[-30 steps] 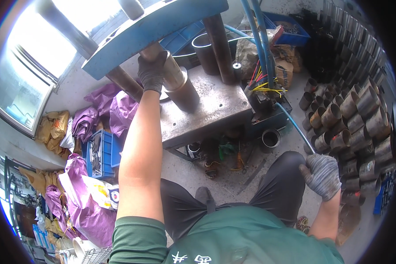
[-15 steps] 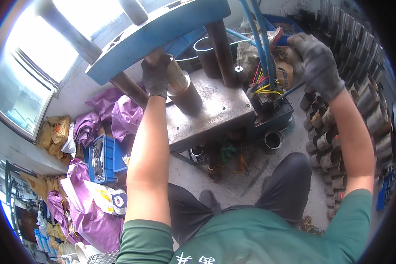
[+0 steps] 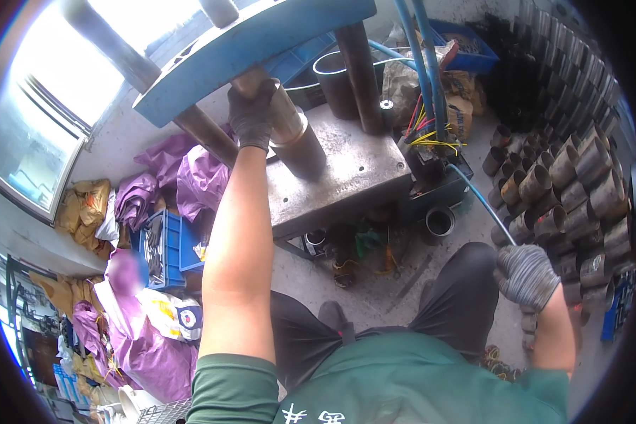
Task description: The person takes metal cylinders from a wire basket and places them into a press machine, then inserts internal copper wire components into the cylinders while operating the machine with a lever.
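Note:
My left hand (image 3: 251, 119), in a dark grey glove, is closed around the upper left side of a shiny metal cylinder (image 3: 285, 116); some of its fingers are hidden. The cylinder rises from a darker metal sleeve (image 3: 305, 157) that stands on the steel press table (image 3: 360, 166). Just above my hand, the press ram (image 3: 250, 81) comes down from under the blue crossbeam (image 3: 261, 56). My right hand (image 3: 530, 277), in a striped grey glove, is shut on the end of a long thin lever (image 3: 482, 199) beside my right knee.
Stacked metal sleeves (image 3: 537, 184) fill the right side. Blue hoses (image 3: 425, 63) and coloured wires (image 3: 431, 141) rise near the lever's base. A larger metal tube (image 3: 337, 88) stands behind on the table. Purple sacks (image 3: 145, 332) and a blue crate (image 3: 164, 247) lie left.
My right hand has come down from up beside the hoses to the lever's end and closed on it. The lever now slopes down toward me. My left hand stays at the cylinder.

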A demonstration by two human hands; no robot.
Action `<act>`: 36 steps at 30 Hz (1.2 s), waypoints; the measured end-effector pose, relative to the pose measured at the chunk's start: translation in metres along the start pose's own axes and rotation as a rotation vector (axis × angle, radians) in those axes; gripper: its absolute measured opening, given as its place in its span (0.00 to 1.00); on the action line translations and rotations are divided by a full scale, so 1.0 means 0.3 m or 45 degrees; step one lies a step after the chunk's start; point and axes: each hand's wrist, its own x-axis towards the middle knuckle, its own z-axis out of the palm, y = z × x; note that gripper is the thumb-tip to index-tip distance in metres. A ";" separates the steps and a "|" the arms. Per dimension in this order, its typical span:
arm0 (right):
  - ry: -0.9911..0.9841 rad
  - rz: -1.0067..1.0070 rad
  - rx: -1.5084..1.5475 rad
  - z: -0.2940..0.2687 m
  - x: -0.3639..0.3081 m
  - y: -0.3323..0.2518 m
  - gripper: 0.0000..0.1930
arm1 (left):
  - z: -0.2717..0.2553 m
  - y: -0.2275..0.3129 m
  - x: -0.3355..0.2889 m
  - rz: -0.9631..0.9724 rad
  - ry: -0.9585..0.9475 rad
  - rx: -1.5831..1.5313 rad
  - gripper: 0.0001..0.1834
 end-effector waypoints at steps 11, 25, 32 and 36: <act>-0.042 0.022 -0.061 -0.172 0.072 -0.045 0.13 | -0.014 -0.054 0.046 0.138 -0.061 0.130 0.35; 0.229 -0.106 0.041 -0.122 0.055 -0.007 0.10 | -0.019 -0.005 0.014 0.096 -0.094 -0.097 0.43; -0.157 -0.035 -0.088 -0.151 0.056 -0.020 0.14 | -0.023 -0.019 0.025 0.137 -0.100 0.032 0.44; 0.139 -0.073 0.004 -0.137 0.061 -0.008 0.12 | -0.021 -0.023 0.026 0.150 -0.102 0.059 0.44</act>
